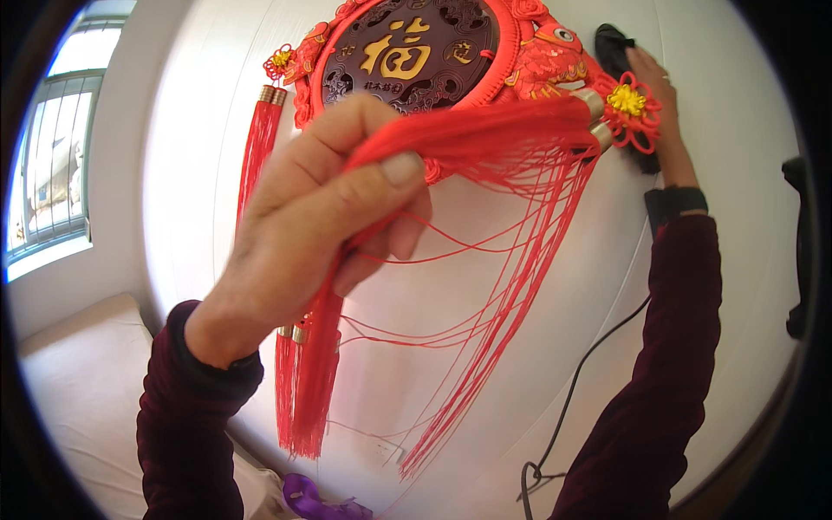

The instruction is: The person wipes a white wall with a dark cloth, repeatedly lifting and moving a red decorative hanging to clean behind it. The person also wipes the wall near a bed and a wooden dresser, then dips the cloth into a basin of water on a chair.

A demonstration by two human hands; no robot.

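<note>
A round red wall ornament (412, 56) with a dark carved centre, a gold character and red fish at its sides hangs on the white wall. My left hand (321, 195) pinches the long red tassel (485, 134) between thumb and fingers, lifting it sideways. Loose threads of the tassel droop to the right of the hand. At the ornament's right side, my right hand (657, 87) is closed around a black corded tool (614, 56), mostly hidden behind the hand and the red knot (631, 104) with a yellow centre. Which kind of tool cannot be made out.
Other red tassels (260, 147) hang at the ornament's left and below it (290, 390). A black cord (576, 373) runs down beside my right forearm. Low on the left are a pale covered surface (78, 390) and a purple cloth (316, 498). A barred window (56, 147) is at far left.
</note>
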